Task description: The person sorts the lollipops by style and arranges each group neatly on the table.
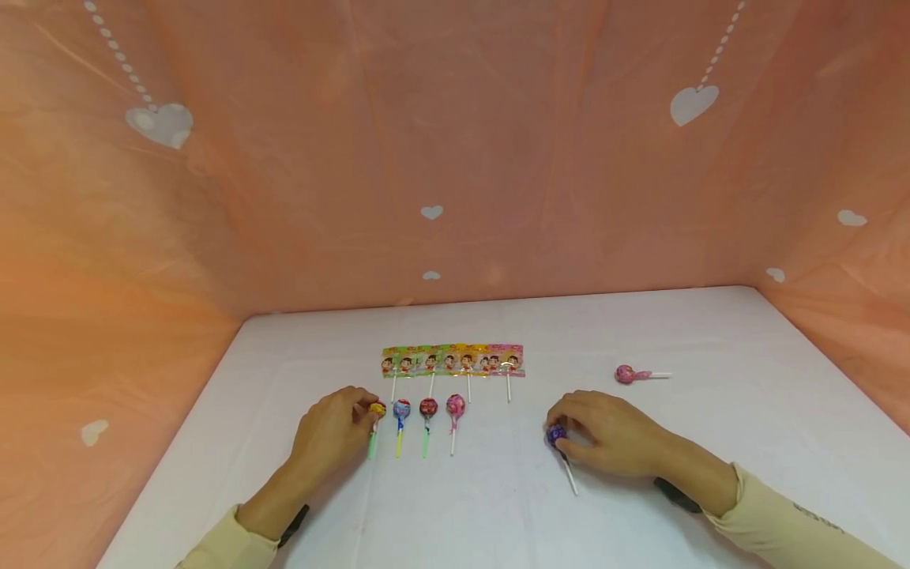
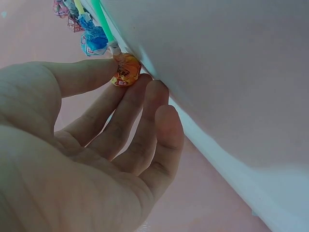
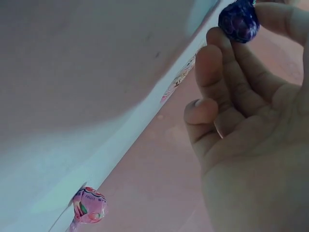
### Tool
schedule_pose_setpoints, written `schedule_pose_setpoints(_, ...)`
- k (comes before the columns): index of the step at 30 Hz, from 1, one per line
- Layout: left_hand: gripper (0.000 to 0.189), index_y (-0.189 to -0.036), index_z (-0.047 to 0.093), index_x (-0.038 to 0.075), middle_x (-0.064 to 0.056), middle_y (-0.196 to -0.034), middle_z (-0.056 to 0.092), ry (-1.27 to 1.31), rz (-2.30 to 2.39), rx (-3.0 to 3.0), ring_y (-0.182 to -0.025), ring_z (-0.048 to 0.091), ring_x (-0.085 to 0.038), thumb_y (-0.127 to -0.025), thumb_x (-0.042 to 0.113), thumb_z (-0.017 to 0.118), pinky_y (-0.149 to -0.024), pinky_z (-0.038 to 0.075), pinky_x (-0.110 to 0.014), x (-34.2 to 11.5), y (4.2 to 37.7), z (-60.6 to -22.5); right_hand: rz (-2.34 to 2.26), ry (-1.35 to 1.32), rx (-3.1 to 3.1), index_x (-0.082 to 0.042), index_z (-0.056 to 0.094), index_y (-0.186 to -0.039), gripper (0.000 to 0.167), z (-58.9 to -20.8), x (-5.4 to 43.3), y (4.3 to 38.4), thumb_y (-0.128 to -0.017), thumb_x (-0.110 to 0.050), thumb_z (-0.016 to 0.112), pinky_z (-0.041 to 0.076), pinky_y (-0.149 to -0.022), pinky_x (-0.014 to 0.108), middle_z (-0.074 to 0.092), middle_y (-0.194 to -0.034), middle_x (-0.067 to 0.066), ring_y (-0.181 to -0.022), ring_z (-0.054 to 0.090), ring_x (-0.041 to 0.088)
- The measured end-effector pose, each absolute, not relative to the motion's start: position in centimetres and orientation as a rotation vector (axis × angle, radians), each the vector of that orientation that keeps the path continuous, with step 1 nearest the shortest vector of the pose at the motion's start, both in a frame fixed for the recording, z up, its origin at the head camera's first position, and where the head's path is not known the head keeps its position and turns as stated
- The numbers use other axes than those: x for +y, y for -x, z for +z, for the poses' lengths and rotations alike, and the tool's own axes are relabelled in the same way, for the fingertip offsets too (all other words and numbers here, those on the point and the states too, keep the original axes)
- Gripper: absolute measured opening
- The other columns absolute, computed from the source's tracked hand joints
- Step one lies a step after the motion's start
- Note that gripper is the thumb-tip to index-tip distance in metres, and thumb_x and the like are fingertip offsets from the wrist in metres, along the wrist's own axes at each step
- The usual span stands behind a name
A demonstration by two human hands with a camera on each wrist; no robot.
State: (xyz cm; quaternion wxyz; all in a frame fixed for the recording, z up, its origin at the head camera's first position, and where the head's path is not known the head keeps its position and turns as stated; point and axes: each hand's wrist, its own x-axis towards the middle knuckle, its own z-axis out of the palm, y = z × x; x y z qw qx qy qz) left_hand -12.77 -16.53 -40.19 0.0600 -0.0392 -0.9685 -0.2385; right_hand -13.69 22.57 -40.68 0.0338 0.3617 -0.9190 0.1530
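Observation:
My left hand (image 1: 334, 427) pinches the candy head of an orange-yellow lollipop (image 2: 126, 70) between thumb and fingers; its green stick points toward me. This one sits at the left end of a row with a blue lollipop (image 1: 401, 408), a dark red lollipop (image 1: 428, 406) and a pink lollipop (image 1: 456, 406). Farther right, my right hand (image 1: 611, 431) pinches a purple lollipop (image 3: 239, 21) by its round head, the white stick slanting down toward me in the head view. Another pink lollipop (image 1: 625, 374) lies on its side beyond the right hand.
Behind the row lie several flat-packaged lollipops (image 1: 434, 361) side by side, in green, yellow and pink wrappers with white sticks. Everything rests on a white-covered table (image 1: 498, 514). Orange-pink sheeting (image 1: 498, 158) with white hearts encloses the back and sides.

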Motion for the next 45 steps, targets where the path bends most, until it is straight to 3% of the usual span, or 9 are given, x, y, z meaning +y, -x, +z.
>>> schedule_pose_setpoints(14,0.015,-0.099,0.076,0.011,-0.001,-0.085,0.071,0.129,-0.703,-2.933,-0.076,0.063,-0.014,-0.085,0.012,0.073,-0.063,0.049,-0.032,-16.57,12.89,-40.31,0.568,-0.862,-2.803,-0.026,0.065,-0.107,0.02,-40.43,22.4,13.5,-0.088,-0.026,0.071,0.046,-0.076,0.021,0.06,-0.097,-0.02,-0.084,0.051,-0.001)
schedule_pose_setpoints(45,0.013,-0.097,0.075,0.011,0.0,-0.081,0.07,0.13,-0.71,-2.93,-0.074,0.062,-0.013,-0.084,0.011,0.074,-0.063,0.048,-0.032,-16.6,12.88,-40.31,0.604,-0.853,-2.799,-0.023,0.067,-0.11,0.019,-40.34,21.68,13.8,-0.093,-0.028,0.068,0.048,-0.076,0.023,0.065,-0.101,-0.015,-0.085,0.053,0.001)
